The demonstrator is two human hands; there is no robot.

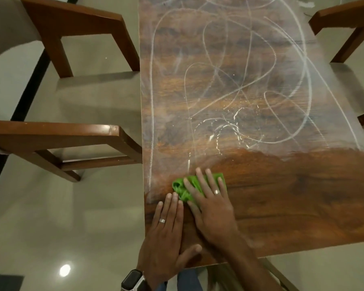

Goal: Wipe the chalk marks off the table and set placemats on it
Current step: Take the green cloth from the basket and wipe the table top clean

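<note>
1. My right hand (211, 203) lies flat on the green cloth (194, 185), fingers (201, 177) straight and spread, pressing it onto the desk (282, 196) rather than gripping it.
2. The cloth sits bunched near the desk's 7 o'clock corner, close to the left edge.
3. My left hand (166, 232) rests flat on the desk at 7 o'clock from the cloth, fingers straight and together, holding nothing; its fingertips reach just beside the cloth.
4. Chalk marks (229, 80) loop across the desk from the middle toward 12 o'clock; the near strip by my hands looks bare wood.
5. Wooden chairs (72, 143) stand at 9 and 3 o'clock.
</note>
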